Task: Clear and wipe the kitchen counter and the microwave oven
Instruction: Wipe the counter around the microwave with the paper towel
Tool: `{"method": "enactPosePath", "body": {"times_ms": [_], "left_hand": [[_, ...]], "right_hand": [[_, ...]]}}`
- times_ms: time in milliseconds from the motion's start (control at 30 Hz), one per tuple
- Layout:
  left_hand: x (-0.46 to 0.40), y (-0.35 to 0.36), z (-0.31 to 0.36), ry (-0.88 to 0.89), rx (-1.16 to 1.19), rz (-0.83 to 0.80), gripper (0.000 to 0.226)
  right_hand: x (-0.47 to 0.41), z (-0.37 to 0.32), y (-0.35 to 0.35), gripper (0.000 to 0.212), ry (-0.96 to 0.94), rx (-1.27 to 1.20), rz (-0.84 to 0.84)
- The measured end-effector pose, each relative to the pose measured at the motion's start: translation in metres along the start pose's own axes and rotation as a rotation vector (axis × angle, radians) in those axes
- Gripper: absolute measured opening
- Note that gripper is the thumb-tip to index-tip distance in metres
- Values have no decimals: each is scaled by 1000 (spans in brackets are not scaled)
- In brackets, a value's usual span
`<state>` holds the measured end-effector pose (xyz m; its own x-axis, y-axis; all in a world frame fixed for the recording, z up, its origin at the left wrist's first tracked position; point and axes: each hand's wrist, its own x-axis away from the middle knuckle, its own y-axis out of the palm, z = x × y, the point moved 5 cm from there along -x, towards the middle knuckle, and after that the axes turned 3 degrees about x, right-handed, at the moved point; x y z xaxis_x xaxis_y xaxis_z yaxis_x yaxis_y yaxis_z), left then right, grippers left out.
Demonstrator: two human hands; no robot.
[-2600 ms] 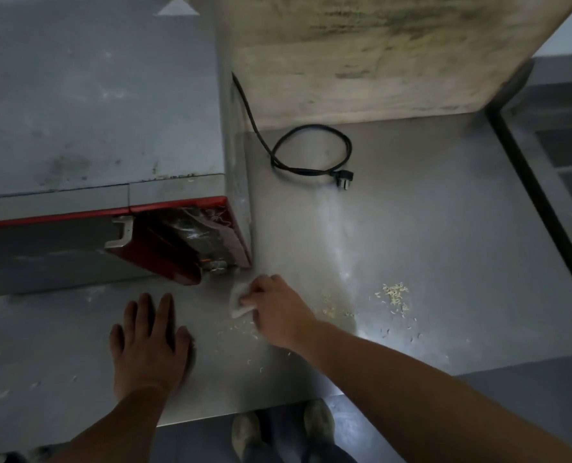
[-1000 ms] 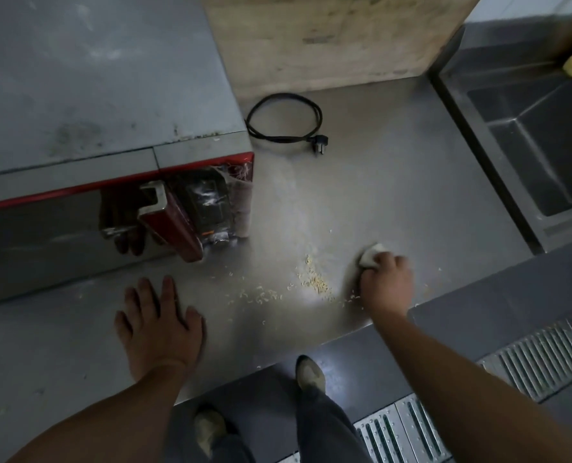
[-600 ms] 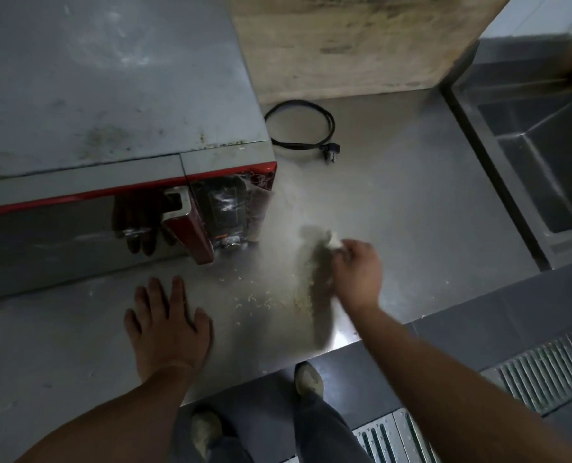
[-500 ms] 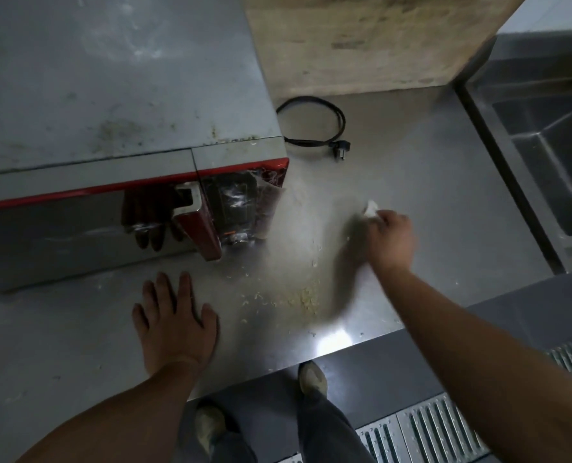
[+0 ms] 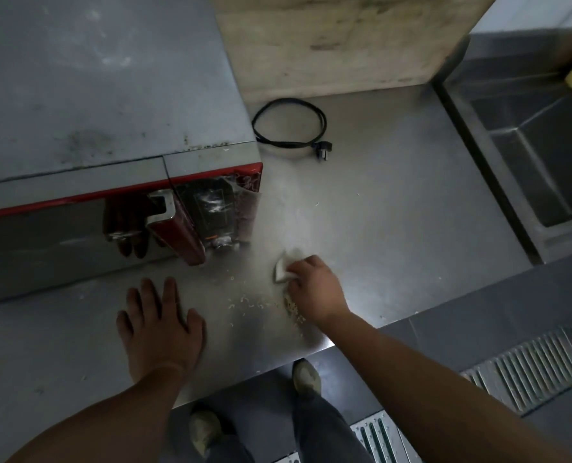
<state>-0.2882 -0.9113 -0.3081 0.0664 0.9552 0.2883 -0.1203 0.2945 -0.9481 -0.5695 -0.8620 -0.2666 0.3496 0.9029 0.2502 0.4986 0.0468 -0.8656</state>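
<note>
Left hand (image 5: 160, 324): flat on counter (image 5: 394, 208), fingers straight and spread, in front of microwave (image 5: 104, 95).
Right hand (image 5: 314, 287): fingers curled, gripping white cloth (image 5: 281, 267), pressed to counter.
Crumbs (image 5: 291, 307): pale scatter between both hands, near front edge.
Cord (image 5: 289, 128): black, looped, beside microwave.
Sink (image 5: 545, 145): steel, far right.
Microwave: grey, smudged top, red trim.

Dull brushed-metal counter (image 5: 394, 208)
</note>
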Motion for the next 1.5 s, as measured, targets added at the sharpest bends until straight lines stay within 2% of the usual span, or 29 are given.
{"method": "enactPosePath", "body": {"times_ms": [100, 200, 267, 367, 433, 600, 700, 833, 967, 1067, 1133, 1167, 1300, 1400, 1500], "left_hand": [[0, 0, -1, -1, -1, 2, 78], [-1, 1, 0, 3, -3, 7, 78], [-1, 2, -1, 7, -8, 2, 77], [-1, 4, -2, 9, -10, 1, 78], [-2, 4, -2, 9, -14, 9, 78], [-2, 2, -2, 22, -17, 16, 76], [-2, 2, -1, 33, -21, -5, 75], [0, -6, -2, 57, -17, -85, 76], [-1, -25, -7, 87, 167, -233, 68], [-2, -60, -16, 59, 446, -309, 51], [-2, -88, -41, -67, 644, -185, 41], [0, -102, -58, -102, 640, -99, 35], [20, -144, -129, -64, 248, 81, 34], [41, -169, -183, -89, 181, 202, 43], [63, -187, -229, -161, 145, 200, 58]], "right_hand": [[9, 4, -13, 30, -23, -77, 69], [-11, 43, -47, 32, 104, -56, 273], [-30, 73, -64, 34, 204, 1, 327], [-46, 102, -65, 35, 285, 85, 252], [-43, 98, -56, 34, 288, 111, 244], [-8, 39, -15, 32, 196, 93, 201], [16, 5, 8, 29, 107, 58, 119], [21, -13, 15, 29, 90, -7, -18], [13, -22, -10, 26, 78, 25, 29], [14, -52, -23, 34, 2, 33, 59], [21, -82, -22, 33, -67, 42, 33], [26, -98, -20, 31, -107, 49, 24], [51, -162, 1, 30, -254, 38, -18], [67, -211, 20, 28, -338, 36, -40], [80, -261, 38, 27, -410, 57, -77]]}}
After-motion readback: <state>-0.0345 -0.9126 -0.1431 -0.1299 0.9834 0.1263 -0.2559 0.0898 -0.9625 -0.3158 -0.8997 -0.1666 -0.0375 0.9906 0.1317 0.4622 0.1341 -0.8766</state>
